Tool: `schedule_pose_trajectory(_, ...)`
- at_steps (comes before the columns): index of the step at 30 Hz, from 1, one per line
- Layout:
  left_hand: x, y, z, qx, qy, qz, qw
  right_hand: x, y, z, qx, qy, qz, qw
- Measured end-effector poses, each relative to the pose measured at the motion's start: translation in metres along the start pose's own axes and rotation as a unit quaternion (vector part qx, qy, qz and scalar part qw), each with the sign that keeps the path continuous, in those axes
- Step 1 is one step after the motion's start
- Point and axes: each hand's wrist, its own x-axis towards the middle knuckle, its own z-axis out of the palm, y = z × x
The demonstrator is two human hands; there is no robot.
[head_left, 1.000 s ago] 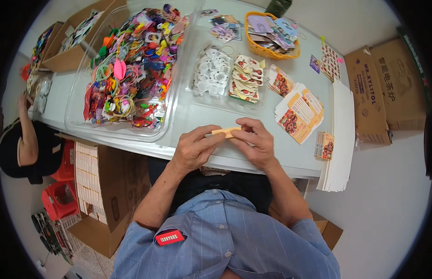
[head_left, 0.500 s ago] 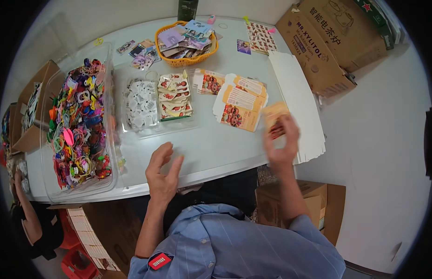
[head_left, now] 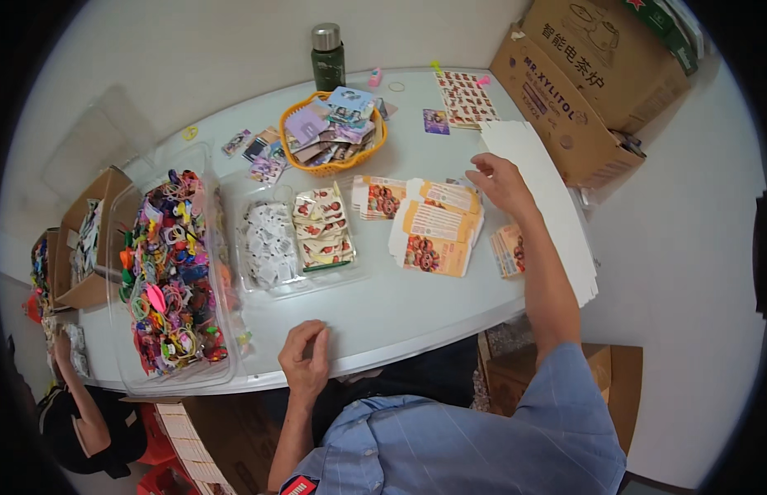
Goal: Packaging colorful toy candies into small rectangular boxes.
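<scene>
My right hand [head_left: 503, 183] reaches over the far right of the table, empty, fingers and thumb apart. Below its wrist, beside my forearm, lies a small stack of printed orange cards or folded boxes [head_left: 507, 251]. Flat unfolded orange-and-white cartons [head_left: 437, 227] with a food picture overlap in a pile to the left of that hand. Another bundle of printed cartons [head_left: 377, 198] sits partly under them. Near the table's front edge hovers my left hand [head_left: 305, 359], its fingers loosely bent with nothing visible in them.
A clear tray [head_left: 301, 290] holds white packets and cream printed packets. Left of it is a bin [head_left: 232, 330] of colourful trinkets. A yellow basket [head_left: 330, 169] of cards and a bottle [head_left: 326, 62] stand behind. White sheets [head_left: 556, 210] line the right edge. Another person's arm [head_left: 78, 379] shows at left.
My right hand has put the orange stack down on the table and moved away beyond it. My left hand's fingers have drawn closer together. The view has shifted.
</scene>
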Motion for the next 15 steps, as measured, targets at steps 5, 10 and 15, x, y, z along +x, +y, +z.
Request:
schedule_pose_trajectory(5,-0.002,0.003,0.002,0.007,0.005,-0.007,1.0,0.025,-0.019,0.0,-0.006,-0.143,-0.051,0.988)
schedule_pose_trajectory(10,-0.002,0.003,0.002,0.035,0.003,-0.001,0.999,-0.008,-0.067,0.003,-0.132,-0.146,-0.147,0.969)
schedule_pose_trajectory(15,0.001,0.008,0.003,0.044,0.0,0.009,0.999,-0.025,-0.073,0.028,-0.11,-0.105,-0.227,0.962)
